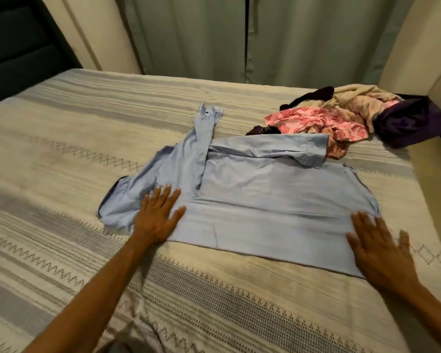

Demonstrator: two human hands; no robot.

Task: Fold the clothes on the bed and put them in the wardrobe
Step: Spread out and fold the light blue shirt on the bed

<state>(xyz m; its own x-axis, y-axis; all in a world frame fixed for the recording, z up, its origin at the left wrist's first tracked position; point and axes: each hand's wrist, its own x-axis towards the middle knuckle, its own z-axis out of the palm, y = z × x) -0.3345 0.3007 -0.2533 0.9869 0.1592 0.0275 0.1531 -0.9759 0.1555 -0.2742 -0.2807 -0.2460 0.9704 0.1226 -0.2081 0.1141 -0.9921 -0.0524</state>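
The light blue shirt (265, 205) is laid out flat in the middle of the bed (61, 138), one sleeve already folded across the top of the body, the other sleeve running up toward the far side. Looks like the person is mid-fold on this first piece, smoothing it down. The left hand (155, 217) is spread flat, fingers straight, pressing on the shoulder end, and the right hand (382, 253) is spread flat too, resting at the hem corner with part of it on the bedspread (neither is gripping anything).

Next move probably means bringing that loose sleeve in over the body, then doubling the shirt over. Cloth is limp, so it'll need both edges lifted together.

Plenty of open bedspread to the left and in front of the shirt. On the right it's tighter: the pile of unfolded clothes (354, 115) sits just past the folded sleeve's cuff, close to the bed's far right corner by the wall. Curtains (290, 36) hang behind the bed.
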